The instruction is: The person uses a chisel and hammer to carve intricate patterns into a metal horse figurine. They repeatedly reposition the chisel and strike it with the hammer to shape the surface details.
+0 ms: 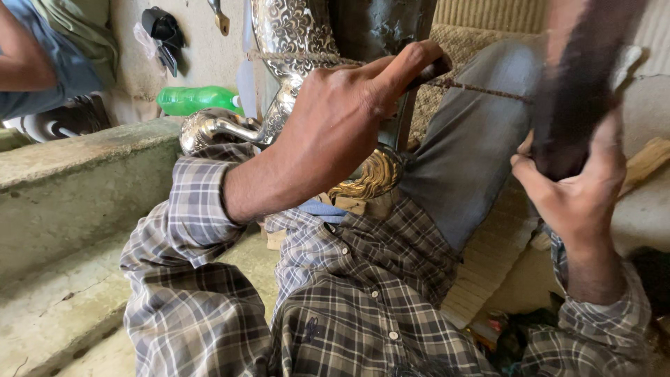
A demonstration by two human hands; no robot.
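Note:
An ornate embossed silver metal piece (pixel 289 35) stands upright in front of me, with a curved silver foot (pixel 216 126) and a gold-coloured curl (pixel 373 174) lower down. My left hand (pixel 335 132) reaches over it, closed on a short dark chisel-like tool (pixel 431 70) whose tip rests against the piece. My right hand (pixel 572 188) is raised at the right, gripping a dark wooden mallet (pixel 579 77) that is blurred by motion. A thin cord (pixel 481 89) runs from the piece across my raised grey-trousered knee (pixel 474 139).
A concrete ledge (pixel 77 174) runs along the left, with a green plastic bottle (pixel 199 99) lying behind it. Another person's arm in a blue sleeve (pixel 35 63) shows at the top left. A woven mat (pixel 488 265) lies under my leg.

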